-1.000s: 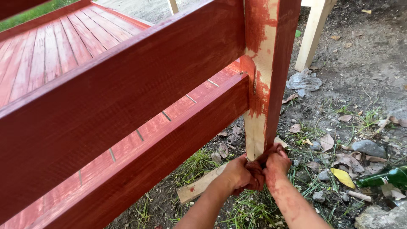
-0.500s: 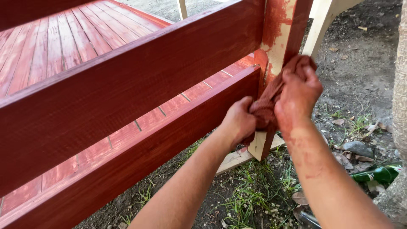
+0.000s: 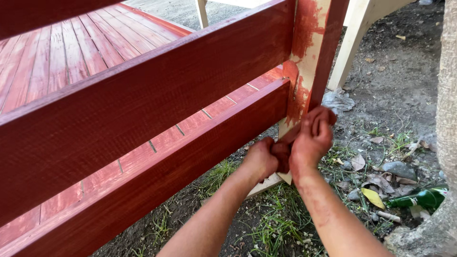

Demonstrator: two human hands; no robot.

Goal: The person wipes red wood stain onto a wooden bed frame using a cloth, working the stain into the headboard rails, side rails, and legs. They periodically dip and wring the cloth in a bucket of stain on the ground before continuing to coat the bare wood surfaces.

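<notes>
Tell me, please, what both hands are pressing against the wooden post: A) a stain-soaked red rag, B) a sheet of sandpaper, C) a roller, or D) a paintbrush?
A: the left hand and the right hand grip a bunched red rag against the partly stained post, with no brush, sandpaper or roller visible.

Two red-stained horizontal wooden rails (image 3: pixel 157 90); one partly stained upright wooden post (image 3: pixel 312 57); two stain-smeared hands (image 3: pixel 285 152); one red-soaked rag (image 3: pixel 282 153); one green glass bottle (image 3: pixel 421 197) at four o'clock.
</notes>
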